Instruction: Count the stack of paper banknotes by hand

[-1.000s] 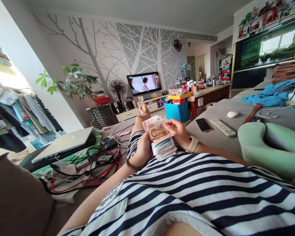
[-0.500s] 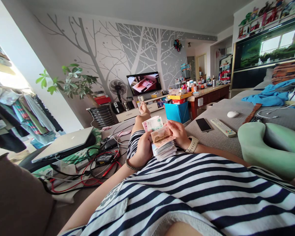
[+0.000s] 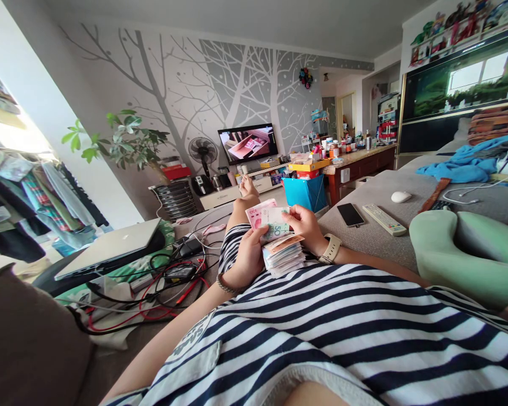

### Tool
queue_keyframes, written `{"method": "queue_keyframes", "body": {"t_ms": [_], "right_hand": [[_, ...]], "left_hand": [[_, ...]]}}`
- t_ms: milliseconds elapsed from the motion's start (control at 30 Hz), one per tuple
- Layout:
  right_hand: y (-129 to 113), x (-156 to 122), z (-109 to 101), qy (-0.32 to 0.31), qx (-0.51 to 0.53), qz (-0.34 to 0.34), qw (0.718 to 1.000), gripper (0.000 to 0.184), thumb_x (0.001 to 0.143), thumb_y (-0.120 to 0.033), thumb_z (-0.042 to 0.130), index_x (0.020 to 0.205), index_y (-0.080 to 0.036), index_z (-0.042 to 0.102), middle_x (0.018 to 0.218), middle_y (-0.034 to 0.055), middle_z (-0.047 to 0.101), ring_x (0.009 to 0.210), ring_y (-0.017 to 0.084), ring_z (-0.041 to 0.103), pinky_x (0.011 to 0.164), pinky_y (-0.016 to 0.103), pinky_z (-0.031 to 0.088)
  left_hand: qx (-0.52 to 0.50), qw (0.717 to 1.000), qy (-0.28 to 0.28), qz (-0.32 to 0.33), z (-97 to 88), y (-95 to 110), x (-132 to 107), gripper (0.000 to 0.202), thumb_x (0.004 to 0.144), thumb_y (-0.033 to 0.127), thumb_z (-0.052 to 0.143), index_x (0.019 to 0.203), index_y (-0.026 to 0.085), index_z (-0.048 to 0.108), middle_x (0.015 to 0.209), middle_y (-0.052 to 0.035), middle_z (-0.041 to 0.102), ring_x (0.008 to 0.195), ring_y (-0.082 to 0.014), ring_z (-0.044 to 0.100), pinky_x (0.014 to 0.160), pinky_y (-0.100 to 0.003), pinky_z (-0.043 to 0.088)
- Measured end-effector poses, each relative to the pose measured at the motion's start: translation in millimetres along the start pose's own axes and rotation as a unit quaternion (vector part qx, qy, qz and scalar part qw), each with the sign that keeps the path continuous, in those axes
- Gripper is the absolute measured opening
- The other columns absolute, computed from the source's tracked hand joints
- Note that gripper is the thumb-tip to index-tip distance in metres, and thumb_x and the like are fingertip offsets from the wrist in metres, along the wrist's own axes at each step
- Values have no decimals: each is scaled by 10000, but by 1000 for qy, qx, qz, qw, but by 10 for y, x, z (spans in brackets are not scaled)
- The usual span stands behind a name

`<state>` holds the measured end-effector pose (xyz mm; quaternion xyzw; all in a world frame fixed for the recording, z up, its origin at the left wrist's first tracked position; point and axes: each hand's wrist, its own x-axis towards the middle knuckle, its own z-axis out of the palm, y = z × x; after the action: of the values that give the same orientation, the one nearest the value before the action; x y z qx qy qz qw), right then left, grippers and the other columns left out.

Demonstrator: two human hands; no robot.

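My left hand [image 3: 251, 252] is closed on a folded wad of banknotes [image 3: 284, 260], its thumb lying over the upper notes. Bent-over notes with an orange one on top form the thick near part of the wad, just above my striped shirt. Between thumb and fingers, my right hand [image 3: 305, 226] pinches the right end of a green-and-white banknote [image 3: 278, 221] marked 50. Behind that note a pink banknote [image 3: 259, 211] stands up at the left. A watch with a pale strap [image 3: 331, 249] is on my right wrist.
To the right on the grey sofa lie a phone [image 3: 350, 215], a remote control [image 3: 384, 219], a white mouse [image 3: 401, 196] and a green neck pillow [image 3: 469, 265]. On the left are a laptop [image 3: 110, 245] and tangled cables [image 3: 175, 282]. A television [image 3: 248, 143] stands ahead.
The brown note that lay across the front has folded down onto the near wad. The green 50 note is now exposed, with my right fingers on its end.
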<state>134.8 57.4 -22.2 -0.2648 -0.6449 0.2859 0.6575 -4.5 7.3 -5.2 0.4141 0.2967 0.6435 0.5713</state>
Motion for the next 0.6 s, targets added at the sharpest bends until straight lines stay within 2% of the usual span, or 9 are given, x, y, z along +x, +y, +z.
{"method": "queue_keyframes", "body": {"t_ms": [133, 300, 600], "right_hand": [[-55, -28, -3, 6, 23, -10, 1000, 385, 805, -536, 590, 681, -185, 492, 568, -32, 459, 538, 109, 419, 510, 240, 320], [-154, -75, -8, -16, 84, -28, 996, 357, 824, -517, 576, 705, -187, 508, 602, -29, 443, 540, 106, 401, 507, 240, 321], [-129, -71, -2, -18, 78, -10, 997, 348, 816, -534, 565, 768, -190, 539, 637, -22, 445, 557, 108, 394, 502, 234, 315]], "left_hand": [[-32, 999, 2, -6, 16, -6, 23, 141, 756, 241, 624, 836, 131, 663, 746, -61, 710, 799, -215, 692, 799, -322, 543], [-6, 997, 72, 12, 68, 23, 10, 102, 752, 205, 593, 728, 141, 669, 609, -36, 667, 808, -232, 687, 770, -311, 550], [29, 990, 138, 24, 128, 77, -42, 113, 732, 156, 583, 639, 154, 648, 515, 11, 599, 623, -166, 630, 661, -250, 529]]}}
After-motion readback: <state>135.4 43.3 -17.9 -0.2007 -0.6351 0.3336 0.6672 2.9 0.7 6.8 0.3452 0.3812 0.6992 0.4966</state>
